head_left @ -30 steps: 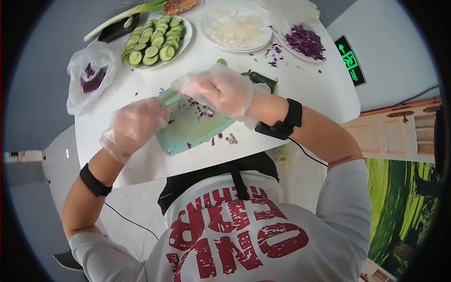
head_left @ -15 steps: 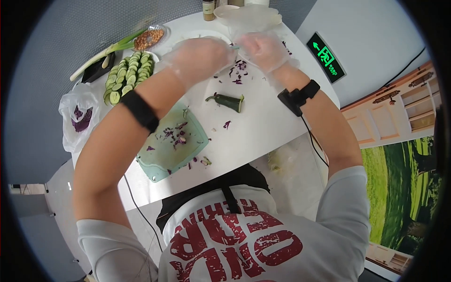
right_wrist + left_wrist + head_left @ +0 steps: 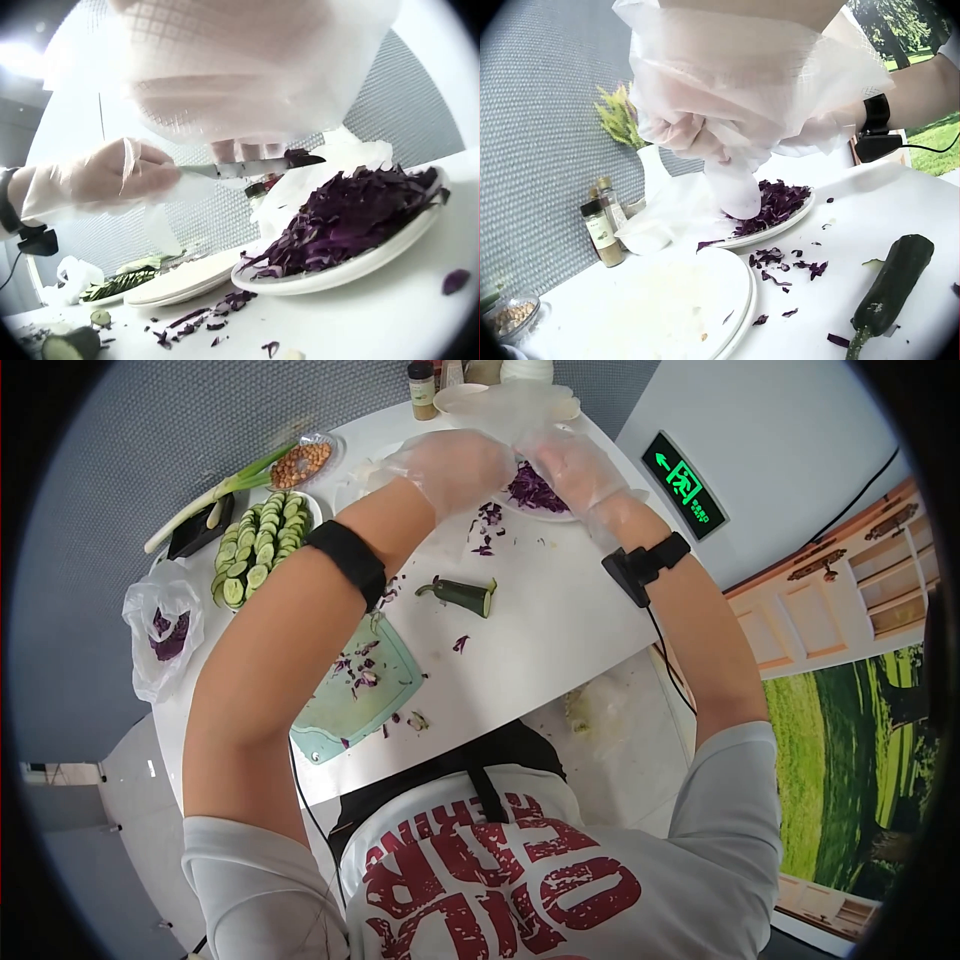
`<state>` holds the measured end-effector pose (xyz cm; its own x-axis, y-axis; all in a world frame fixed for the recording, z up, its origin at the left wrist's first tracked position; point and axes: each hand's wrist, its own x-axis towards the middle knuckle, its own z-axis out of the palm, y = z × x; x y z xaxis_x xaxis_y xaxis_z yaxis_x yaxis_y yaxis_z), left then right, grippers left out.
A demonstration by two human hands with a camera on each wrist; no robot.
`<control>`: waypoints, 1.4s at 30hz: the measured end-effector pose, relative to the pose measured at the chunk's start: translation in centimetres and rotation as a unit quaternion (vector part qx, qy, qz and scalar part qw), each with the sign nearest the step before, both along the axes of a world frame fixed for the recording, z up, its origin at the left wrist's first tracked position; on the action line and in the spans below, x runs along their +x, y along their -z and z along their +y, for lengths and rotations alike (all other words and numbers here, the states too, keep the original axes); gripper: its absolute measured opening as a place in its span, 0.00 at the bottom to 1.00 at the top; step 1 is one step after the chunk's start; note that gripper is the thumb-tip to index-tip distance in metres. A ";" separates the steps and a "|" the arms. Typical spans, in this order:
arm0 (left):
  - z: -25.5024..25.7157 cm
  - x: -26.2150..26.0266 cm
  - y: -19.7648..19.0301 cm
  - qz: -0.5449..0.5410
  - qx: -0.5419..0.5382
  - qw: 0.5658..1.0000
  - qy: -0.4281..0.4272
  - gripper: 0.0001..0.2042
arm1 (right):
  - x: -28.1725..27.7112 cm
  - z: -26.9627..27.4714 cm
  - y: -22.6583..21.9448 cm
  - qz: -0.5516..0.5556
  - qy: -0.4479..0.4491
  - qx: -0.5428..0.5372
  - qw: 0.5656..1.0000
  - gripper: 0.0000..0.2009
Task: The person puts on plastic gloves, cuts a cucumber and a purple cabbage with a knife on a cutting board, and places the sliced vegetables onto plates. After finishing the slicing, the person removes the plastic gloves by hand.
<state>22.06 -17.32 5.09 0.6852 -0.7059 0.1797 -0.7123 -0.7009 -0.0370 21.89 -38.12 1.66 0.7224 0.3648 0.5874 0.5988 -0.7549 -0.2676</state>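
In a thin clear plastic glove, my left hand (image 3: 455, 465) grips the pale green handle of a knife (image 3: 262, 169). The blade runs across to my right hand (image 3: 575, 465), also gloved, whose fingertips (image 3: 249, 151) are at the blade; its thumb is hidden, so I cannot tell whether it pinches. Dark shreds cling near the knife's tip. Close below lies shredded purple cabbage (image 3: 337, 225), heaped on a white plate (image 3: 367, 266). Left of that plate are stacked white plates (image 3: 690, 300). Loose cabbage bits (image 3: 487, 525) lie on the table.
A cucumber end piece (image 3: 460, 596) lies mid-table. The green cutting board (image 3: 365, 685) with cabbage scraps is near the front edge. Sliced cucumber (image 3: 258, 550), peanuts (image 3: 300, 464), a scallion (image 3: 215, 495) and a plastic bag (image 3: 165, 625) line the left. A spice jar (image 3: 422, 392) stands behind.
Both hands have gone from over the cutting board to the back of the table, above the cabbage plate. The cutting board lies uncovered by the hands, and the head view has shifted.
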 end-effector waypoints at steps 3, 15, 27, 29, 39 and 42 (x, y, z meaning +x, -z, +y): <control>1.4 -0.8 -0.5 0.006 0.020 1.000 0.014 0.18 | -0.5 0.2 -0.5 -0.040 0.043 -0.180 0.982 0.12; 12.9 -9.9 -1.9 0.020 -0.055 0.991 -0.118 0.16 | -4.6 4.1 0.4 0.035 -0.039 0.006 0.999 0.14; 26.2 -24.7 -0.1 0.127 -0.174 0.926 -0.309 0.13 | -13.3 7.8 0.4 0.092 -0.192 -0.041 0.976 0.14; 27.0 -27.2 0.4 0.181 -0.193 0.883 -0.388 0.13 | -14.6 7.8 0.9 0.119 -0.177 -0.025 0.977 0.13; 25.1 -31.6 2.0 0.284 -0.295 0.733 -0.544 0.16 | -20.7 9.5 2.8 0.258 -0.055 0.108 0.958 0.11; 24.2 -32.1 1.8 0.319 -0.304 0.717 -0.540 0.15 | -20.9 9.4 3.7 0.213 -0.066 0.087 0.971 0.12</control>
<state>-10.03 6.90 3.33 0.8527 0.3744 -0.3643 0.5224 -0.6052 0.6007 0.96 -28.70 -2.01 0.8671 0.3924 0.3067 0.4941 -0.6002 -0.6290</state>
